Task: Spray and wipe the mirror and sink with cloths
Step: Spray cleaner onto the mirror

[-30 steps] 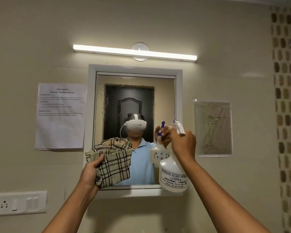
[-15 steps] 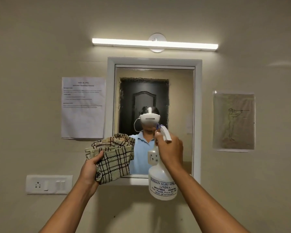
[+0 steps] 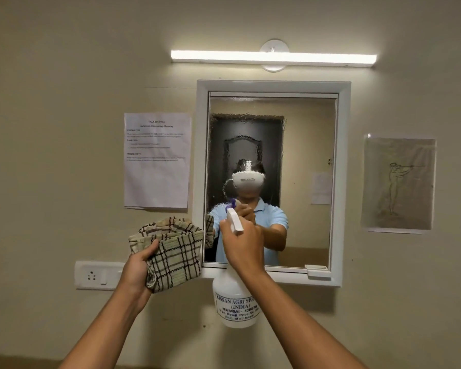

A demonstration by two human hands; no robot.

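Note:
A white-framed mirror [image 3: 308, 123] hangs on the beige wall ahead, its left and middle glass speckled with spray droplets. My right hand [image 3: 244, 247] grips the neck of a white spray bottle [image 3: 234, 302] with a printed label, nozzle aimed at the lower left of the glass. My left hand [image 3: 137, 270] holds up a folded beige checked cloth [image 3: 176, 251] just left of the mirror's lower corner. The sink is out of view.
A tube light [image 3: 273, 58] glows above the mirror. A printed sheet [image 3: 157, 159] is taped to the wall at left, a sketch on paper [image 3: 398, 183] at right. A white switch and socket plate [image 3: 96, 275] sits behind my left wrist.
The view has shifted left, so the mirror now sits further right in frame. Droplets have appeared on the glass. Bottle and cloth stay held in front of the mirror's lower left.

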